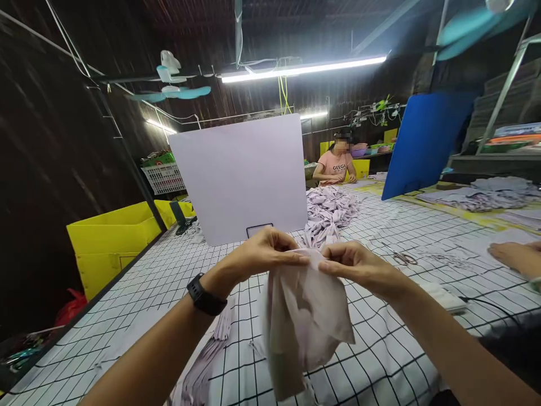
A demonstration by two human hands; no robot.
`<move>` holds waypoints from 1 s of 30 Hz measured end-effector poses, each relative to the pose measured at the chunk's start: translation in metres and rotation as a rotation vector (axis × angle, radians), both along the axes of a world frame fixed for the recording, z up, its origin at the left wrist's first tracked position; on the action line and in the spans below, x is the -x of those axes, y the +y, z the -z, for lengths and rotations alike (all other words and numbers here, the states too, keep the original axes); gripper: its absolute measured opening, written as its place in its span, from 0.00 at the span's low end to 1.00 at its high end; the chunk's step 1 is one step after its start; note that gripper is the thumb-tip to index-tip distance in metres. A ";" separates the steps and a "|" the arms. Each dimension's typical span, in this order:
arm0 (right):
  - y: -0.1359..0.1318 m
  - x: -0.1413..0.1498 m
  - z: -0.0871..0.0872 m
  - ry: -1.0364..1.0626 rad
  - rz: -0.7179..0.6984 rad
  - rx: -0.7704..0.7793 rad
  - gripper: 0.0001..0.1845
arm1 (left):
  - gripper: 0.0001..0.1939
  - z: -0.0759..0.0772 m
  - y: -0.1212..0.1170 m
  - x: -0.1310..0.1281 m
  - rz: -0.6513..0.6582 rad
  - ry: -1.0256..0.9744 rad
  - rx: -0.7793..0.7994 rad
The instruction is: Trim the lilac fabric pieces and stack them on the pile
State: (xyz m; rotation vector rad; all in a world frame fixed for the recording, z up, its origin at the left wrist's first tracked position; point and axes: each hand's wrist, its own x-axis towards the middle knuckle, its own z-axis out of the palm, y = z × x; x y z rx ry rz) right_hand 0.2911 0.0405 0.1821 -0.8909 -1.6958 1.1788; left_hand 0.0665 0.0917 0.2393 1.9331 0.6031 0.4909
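Observation:
Above the table hangs a pale lilac piece of fabric [313, 316], its lower part loose and slightly blurred. My left hand [273, 248] pinches its top edge between thumb and fingers. A short way to the right, my right hand [349, 262] pinches the same edge. A black watch [206, 296] is on my left wrist. Below my left forearm lies a stack of folded fabric strips [203, 361]. Behind the held cloth is a heap of similar lilac pieces [327, 211].
A white board [240, 180] stands upright on the checked tablecloth [169, 293]; a blue board [422, 146] stands at right. Scissors [404, 258] lie right of my hand. Another person's hand [513, 256] rests at the right edge. A person [337, 163] sits at the far end. A yellow bin [114, 237] stands left.

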 end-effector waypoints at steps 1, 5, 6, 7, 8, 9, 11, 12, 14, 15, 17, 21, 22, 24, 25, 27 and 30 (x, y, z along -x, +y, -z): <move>0.000 -0.005 0.007 0.040 -0.020 0.035 0.25 | 0.21 0.000 0.001 0.003 -0.009 -0.010 0.040; 0.002 -0.021 0.026 0.152 0.013 0.076 0.25 | 0.20 0.004 0.012 0.018 -0.067 -0.033 0.193; 0.004 -0.023 0.027 0.160 0.024 0.081 0.25 | 0.20 0.006 0.016 0.022 -0.080 -0.039 0.221; 0.005 -0.025 0.027 0.163 0.030 0.089 0.25 | 0.20 0.007 0.019 0.024 -0.094 -0.051 0.243; 0.006 -0.027 0.027 0.165 0.039 0.098 0.25 | 0.21 0.009 0.021 0.026 -0.109 -0.066 0.259; 0.008 -0.028 0.025 0.166 0.049 0.108 0.25 | 0.21 0.010 0.022 0.027 -0.124 -0.081 0.269; 0.010 -0.029 0.023 0.166 0.063 0.132 0.26 | 0.22 0.011 0.022 0.028 -0.137 -0.106 0.290; 0.011 -0.029 0.021 0.161 0.067 0.142 0.26 | 0.22 0.011 0.022 0.028 -0.134 -0.109 0.305; 0.012 -0.031 0.020 0.118 0.058 0.146 0.27 | 0.21 0.011 0.021 0.028 -0.124 -0.109 0.331; 0.011 -0.033 0.019 0.077 0.046 0.142 0.27 | 0.21 0.010 0.020 0.030 -0.122 -0.109 0.337; 0.010 -0.039 0.020 -0.039 0.006 0.124 0.27 | 0.20 0.009 0.021 0.035 -0.126 -0.118 0.332; 0.004 -0.051 0.027 -0.348 -0.119 0.136 0.24 | 0.18 0.005 0.024 0.053 -0.154 -0.193 0.267; 0.002 -0.053 0.029 -0.426 -0.137 0.134 0.23 | 0.17 0.003 0.024 0.058 -0.151 -0.206 0.245; -0.002 -0.054 0.032 -0.561 -0.142 0.114 0.21 | 0.16 -0.002 0.023 0.065 -0.100 -0.204 0.187; -0.003 -0.054 0.032 -0.604 -0.123 0.103 0.21 | 0.15 -0.006 0.021 0.068 -0.058 -0.187 0.151; -0.006 -0.054 0.031 -0.627 -0.058 0.106 0.25 | 0.14 -0.014 0.016 0.072 0.020 -0.123 0.061; -0.005 -0.053 0.027 -0.560 0.053 0.175 0.35 | 0.12 -0.027 0.006 0.077 0.056 0.024 -0.088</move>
